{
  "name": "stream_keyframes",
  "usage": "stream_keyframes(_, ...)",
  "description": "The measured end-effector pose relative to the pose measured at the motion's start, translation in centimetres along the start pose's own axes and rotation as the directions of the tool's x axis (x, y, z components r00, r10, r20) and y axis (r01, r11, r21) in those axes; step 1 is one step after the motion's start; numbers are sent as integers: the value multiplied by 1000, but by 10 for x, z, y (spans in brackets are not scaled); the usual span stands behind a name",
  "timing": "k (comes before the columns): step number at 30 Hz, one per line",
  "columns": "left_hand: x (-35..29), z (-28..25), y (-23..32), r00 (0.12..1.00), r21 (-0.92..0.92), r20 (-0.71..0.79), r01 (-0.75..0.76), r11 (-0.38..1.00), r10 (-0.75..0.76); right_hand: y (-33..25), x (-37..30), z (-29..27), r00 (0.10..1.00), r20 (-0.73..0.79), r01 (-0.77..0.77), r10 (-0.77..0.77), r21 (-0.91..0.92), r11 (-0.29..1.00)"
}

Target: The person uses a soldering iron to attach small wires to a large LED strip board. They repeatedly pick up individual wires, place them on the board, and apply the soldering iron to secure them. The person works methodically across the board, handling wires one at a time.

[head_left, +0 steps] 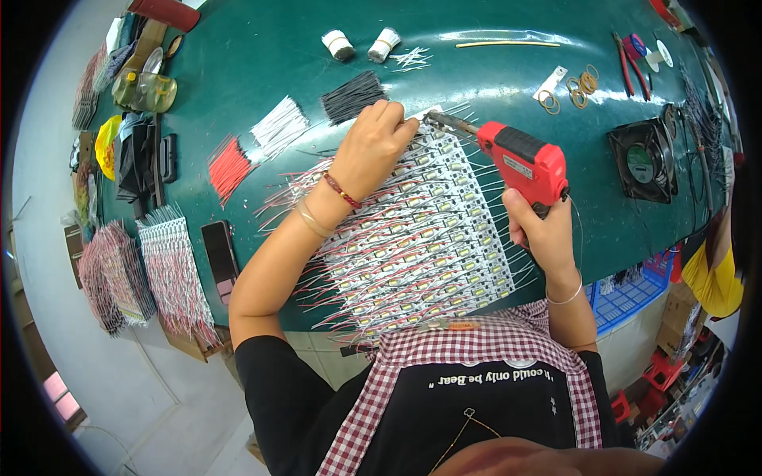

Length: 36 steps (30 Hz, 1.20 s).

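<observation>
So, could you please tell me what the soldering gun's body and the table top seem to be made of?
The soldering gun in the right hand looks like moulded red plastic with a matte finish, plus a bare metal tip. The table top seems a smooth green coating, perhaps rubber or vinyl; it shows glossy light reflections.

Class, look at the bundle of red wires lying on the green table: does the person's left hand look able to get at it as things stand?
Probably yes. The left hand rests on the panel of small parts, and the red wires lie on the same side on the green table, with only bare table and a few loose wires between.
</observation>
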State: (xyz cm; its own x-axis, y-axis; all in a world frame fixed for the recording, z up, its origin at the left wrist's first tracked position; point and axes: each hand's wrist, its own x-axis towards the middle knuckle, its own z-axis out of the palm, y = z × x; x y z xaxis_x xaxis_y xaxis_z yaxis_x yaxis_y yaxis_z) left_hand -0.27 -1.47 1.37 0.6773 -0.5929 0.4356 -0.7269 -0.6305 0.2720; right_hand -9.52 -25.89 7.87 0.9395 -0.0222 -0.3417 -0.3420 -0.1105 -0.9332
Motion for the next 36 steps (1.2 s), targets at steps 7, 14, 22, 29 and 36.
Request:
stream_keyframes(7,-1,0,0,1000,12,-1,-7,1000,7,-1,-3,-9,1000,-5,21,-20,96,995)
stream_keyframes(14,-1,0,-1,1000,29,-5,-24,999,24,4,0,-7,999,41,28,-31,56,998)
stream_keyframes(22,-4,4,-3,999,1,-35,-20,1000,20,14,3,-2,969,36,246,-243,-171,954)
stream_keyframes(29,-5,5,-4,998,-17,-52,-32,999,31,15,1,-1,976,31,216,-214,-221,951)
stream_keyframes(36,-5,5,-4,998,-10,-59,-38,999,37,15,-1,-1,976,11,215,-217,-195,957)
